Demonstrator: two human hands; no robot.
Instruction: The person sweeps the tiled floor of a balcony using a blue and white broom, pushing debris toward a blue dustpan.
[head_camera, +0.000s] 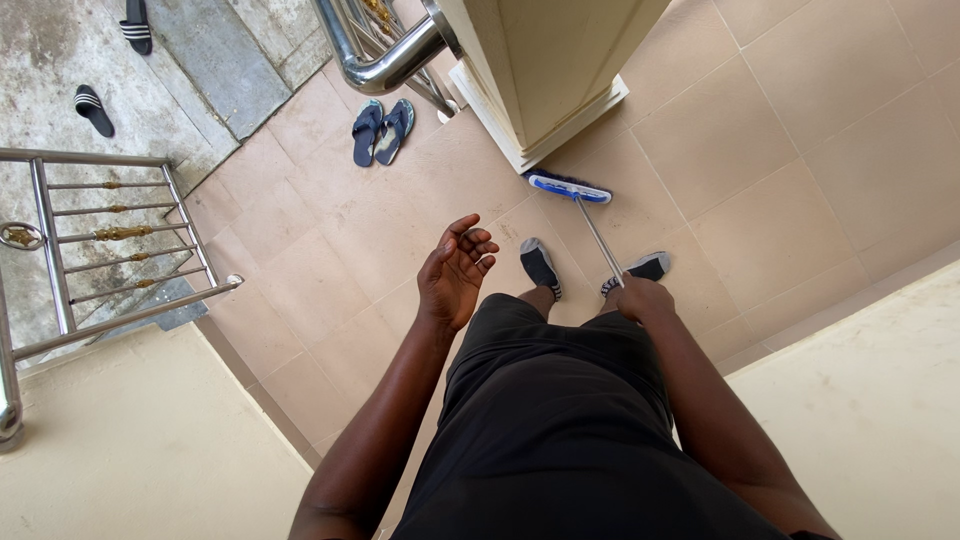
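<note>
My right hand (640, 299) is closed around the top of a thin metal broom handle (599, 238). The handle runs down to a blue broom head (568, 187) resting on the beige floor tiles beside the base of a cream pillar (545, 70). My left hand (455, 272) is raised in front of me, palm up, fingers loosely curled, holding nothing. My two feet in dark slippers (540, 266) stand on the tiles on either side of the handle.
A pair of blue flip-flops (381, 130) lies on the tiles near a steel handrail (385, 62). A steel railing (110, 235) stands at the left. Two black striped sandals (93, 108) lie on the concrete beyond. Cream walls border the lower left and right.
</note>
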